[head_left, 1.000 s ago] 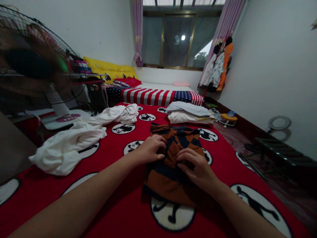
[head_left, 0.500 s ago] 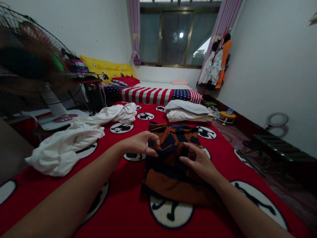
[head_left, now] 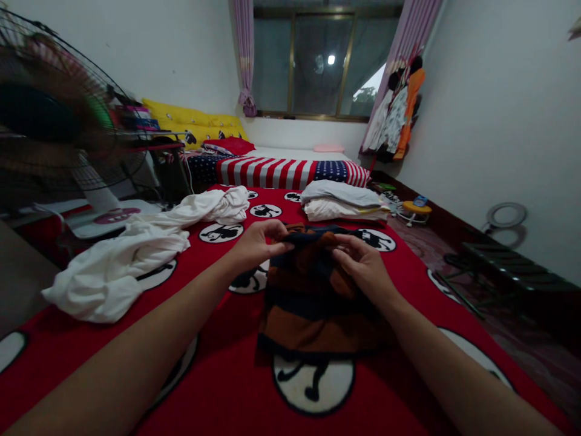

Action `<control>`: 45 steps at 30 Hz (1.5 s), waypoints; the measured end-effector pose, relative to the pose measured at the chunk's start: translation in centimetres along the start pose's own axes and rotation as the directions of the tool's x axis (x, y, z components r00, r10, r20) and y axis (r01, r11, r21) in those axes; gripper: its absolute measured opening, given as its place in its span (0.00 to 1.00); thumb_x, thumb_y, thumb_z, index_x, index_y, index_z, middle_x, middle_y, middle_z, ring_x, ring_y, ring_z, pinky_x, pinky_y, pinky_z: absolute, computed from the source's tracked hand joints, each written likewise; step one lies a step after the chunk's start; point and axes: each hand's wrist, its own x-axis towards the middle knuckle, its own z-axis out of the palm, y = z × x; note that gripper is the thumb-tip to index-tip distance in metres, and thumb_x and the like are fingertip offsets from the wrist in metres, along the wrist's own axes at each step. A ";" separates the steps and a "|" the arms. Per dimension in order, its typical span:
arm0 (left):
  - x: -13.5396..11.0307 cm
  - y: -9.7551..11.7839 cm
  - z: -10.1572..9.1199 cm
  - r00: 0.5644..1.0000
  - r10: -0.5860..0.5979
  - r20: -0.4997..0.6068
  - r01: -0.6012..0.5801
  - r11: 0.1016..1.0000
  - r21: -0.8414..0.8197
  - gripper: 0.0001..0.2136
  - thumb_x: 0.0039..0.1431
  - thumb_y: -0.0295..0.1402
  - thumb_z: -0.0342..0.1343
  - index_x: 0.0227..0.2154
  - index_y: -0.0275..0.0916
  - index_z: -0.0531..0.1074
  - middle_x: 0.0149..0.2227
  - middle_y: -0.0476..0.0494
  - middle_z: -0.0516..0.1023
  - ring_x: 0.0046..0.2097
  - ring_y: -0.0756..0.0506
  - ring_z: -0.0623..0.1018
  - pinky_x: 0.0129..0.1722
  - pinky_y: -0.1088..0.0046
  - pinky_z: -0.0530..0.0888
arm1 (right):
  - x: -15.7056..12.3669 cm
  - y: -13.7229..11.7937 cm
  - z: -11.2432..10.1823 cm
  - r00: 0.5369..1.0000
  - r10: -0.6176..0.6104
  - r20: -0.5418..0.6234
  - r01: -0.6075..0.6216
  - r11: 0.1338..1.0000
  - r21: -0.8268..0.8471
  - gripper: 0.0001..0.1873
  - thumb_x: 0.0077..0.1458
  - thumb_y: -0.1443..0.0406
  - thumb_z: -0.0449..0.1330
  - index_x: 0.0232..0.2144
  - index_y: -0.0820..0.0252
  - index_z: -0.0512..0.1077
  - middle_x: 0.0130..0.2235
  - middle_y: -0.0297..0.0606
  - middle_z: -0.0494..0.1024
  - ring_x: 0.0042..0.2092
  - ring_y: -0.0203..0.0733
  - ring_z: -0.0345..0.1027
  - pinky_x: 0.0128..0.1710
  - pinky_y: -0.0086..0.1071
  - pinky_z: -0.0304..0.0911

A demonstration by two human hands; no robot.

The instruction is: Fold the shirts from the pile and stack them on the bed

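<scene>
A brown and dark-blue striped garment (head_left: pixel 308 303) lies on the red blanket (head_left: pixel 218 375) in front of me. My left hand (head_left: pixel 256 244) pinches its far edge on the left side. Its right side is gripped by my right hand (head_left: pixel 361 261), fingers closed on the cloth. Both hands hold the far part lifted and doubled back over the near part, which rests flat on the blanket.
A heap of white cloth (head_left: pixel 131 257) lies to the left. A folded stack of pale clothes (head_left: pixel 342 201) sits beyond the garment. A standing fan (head_left: pixel 54 121) is at far left, a striped bed (head_left: pixel 281 171) behind, and a dark rack (head_left: pixel 512 275) on the floor at right.
Both hands moved from the garment's middle to its far edge, took hold of it and lifted it back toward me, doubling the cloth over.
</scene>
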 end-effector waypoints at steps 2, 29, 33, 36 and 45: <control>0.3 -0.8 0.5 0.990 -0.053 -0.128 0.045 0.997 -0.066 0.16 0.47 0.37 0.64 0.37 0.36 0.70 0.35 0.45 0.77 0.36 0.46 0.76 0.38 0.71 0.72 | 0.5 0.7 0.1 1.000 -0.019 0.013 0.019 1.000 -0.023 0.29 0.44 0.57 0.66 0.50 0.53 0.69 0.55 0.43 0.72 0.55 0.49 0.68 0.51 0.41 0.67; -0.1 -1.4 2.2 0.972 -0.226 -0.064 0.215 0.966 -0.143 0.11 0.49 0.34 0.58 0.36 0.35 0.75 0.23 0.49 0.76 0.23 0.48 0.76 0.22 0.75 0.73 | -3.0 -3.3 -0.3 0.991 0.051 0.121 0.030 0.809 -0.588 0.32 0.47 0.52 0.63 0.53 0.56 0.67 0.48 0.41 0.77 0.46 0.49 0.72 0.44 0.37 0.65; 0.0 -0.4 3.1 0.983 -0.181 0.034 0.183 0.948 -0.260 0.14 0.50 0.38 0.61 0.37 0.35 0.75 0.26 0.48 0.78 0.25 0.48 0.78 0.28 0.73 0.76 | -0.8 -3.8 1.5 0.971 -0.092 0.222 0.228 0.650 -0.725 0.30 0.45 0.57 0.64 0.52 0.53 0.69 0.48 0.42 0.77 0.46 0.53 0.72 0.42 0.40 0.64; 0.0 -0.5 2.9 0.988 -0.137 0.076 0.152 0.958 -0.243 0.18 0.49 0.40 0.63 0.42 0.35 0.75 0.37 0.42 0.81 0.35 0.45 0.80 0.36 0.70 0.77 | 2.0 -1.5 0.6 0.997 -0.057 0.045 0.072 0.825 -0.560 0.11 0.46 0.66 0.58 0.35 0.57 0.75 0.34 0.37 0.80 0.39 0.48 0.74 0.39 0.36 0.65; 0.8 -8.1 1.0 0.923 -0.325 -0.207 0.329 0.944 -0.014 0.22 0.50 0.32 0.60 0.50 0.35 0.69 0.50 0.34 0.75 0.41 0.44 0.79 0.34 0.70 0.76 | 4.1 4.4 -3.7 0.884 0.353 -0.305 -0.345 0.935 0.084 0.08 0.41 0.61 0.64 0.25 0.57 0.70 0.24 0.35 0.78 0.27 0.42 0.72 0.29 0.34 0.69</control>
